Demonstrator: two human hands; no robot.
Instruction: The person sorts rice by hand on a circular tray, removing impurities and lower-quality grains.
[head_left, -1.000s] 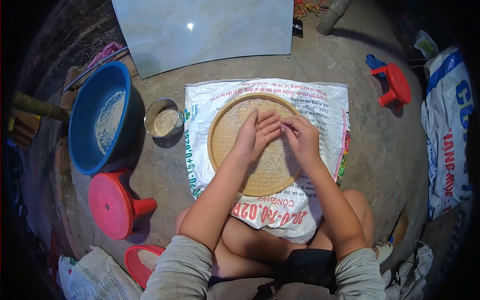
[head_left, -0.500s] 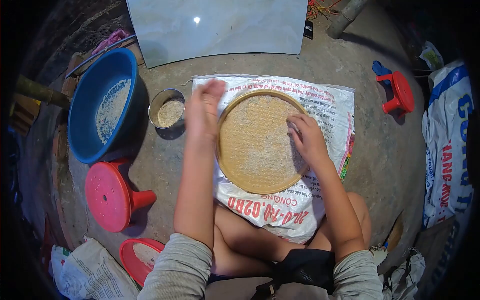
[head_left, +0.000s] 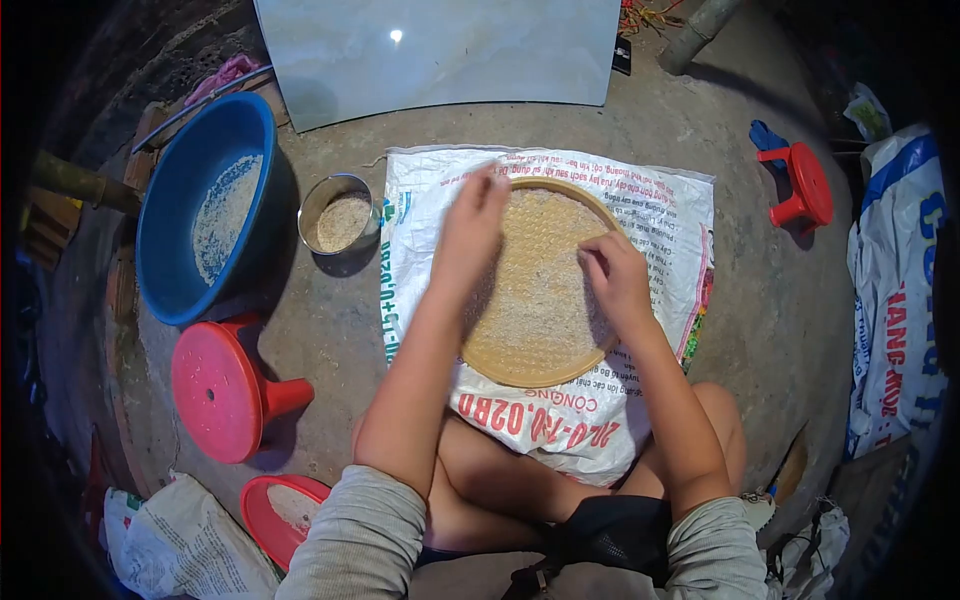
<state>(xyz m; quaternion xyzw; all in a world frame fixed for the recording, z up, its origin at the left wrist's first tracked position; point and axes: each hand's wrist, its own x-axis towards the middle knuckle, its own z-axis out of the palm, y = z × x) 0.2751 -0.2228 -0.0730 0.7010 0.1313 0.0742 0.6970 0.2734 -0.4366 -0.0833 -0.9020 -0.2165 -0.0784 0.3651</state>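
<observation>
A round, shallow tan tray (head_left: pixel 535 379) lies on a printed white sack, with a thin layer of pale grains (head_left: pixel 540 290) spread over its bottom. My left hand (head_left: pixel 472 230) hovers over the tray's upper left rim, its fingers stretched forward and somewhat blurred; I see nothing held in it. On the opposite side, my right hand (head_left: pixel 618 278) is over the grains near the right rim. Its thumb and fingertips are drawn together in a pinch, and whatever may be between them is too small to make out.
Left of the sack (head_left: pixel 570 430) stand a metal pot (head_left: pixel 340 247) of grain, a blue basin (head_left: pixel 160 250) holding grain and a red stool (head_left: pixel 215 392). A red bowl (head_left: pixel 268 535) sits near my left elbow. A smaller red stool (head_left: pixel 812 185) stands at right.
My left hand has swung right, from beside the tray to over its left rim. My right hand stays near the right rim, its fingers more drawn in. The tray looks slightly shifted right.
</observation>
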